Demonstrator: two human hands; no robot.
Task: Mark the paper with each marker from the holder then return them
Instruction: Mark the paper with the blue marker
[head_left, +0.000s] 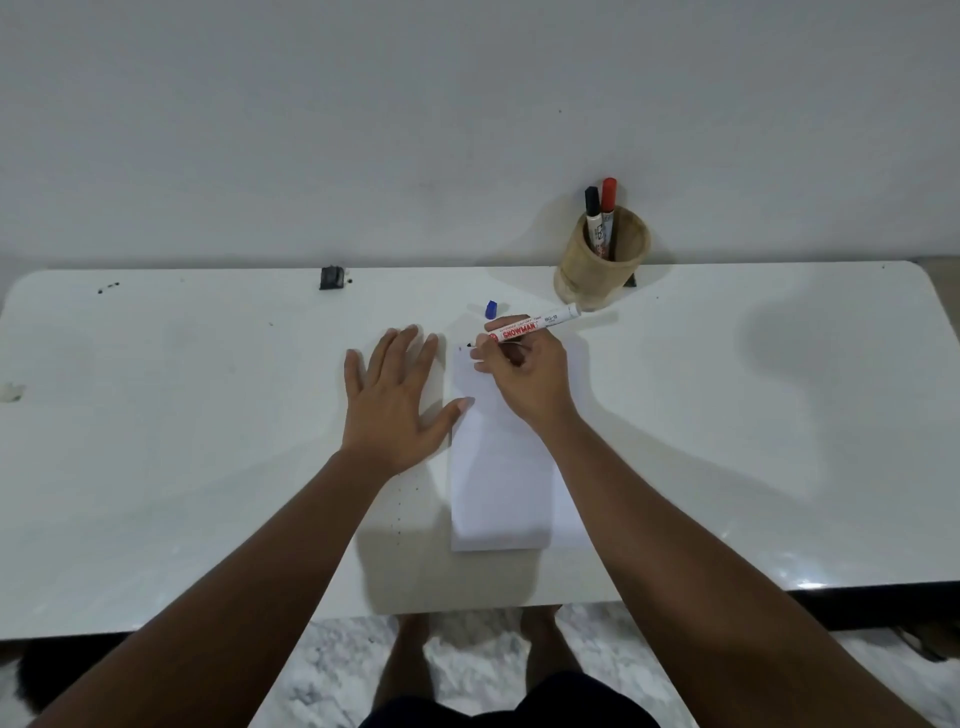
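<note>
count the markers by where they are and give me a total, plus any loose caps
markers in the holder: 2 (black-capped marker, red-capped marker)
markers in the right hand: 1 (uncapped marker)
loose caps on the table: 1 (blue cap)
total: 3 markers, 1 loose cap

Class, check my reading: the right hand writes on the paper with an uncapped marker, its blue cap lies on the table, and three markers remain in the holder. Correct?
Not quite. The head view shows two markers in the holder, a black-capped marker and a red-capped marker, not three. The rest stands.
</note>
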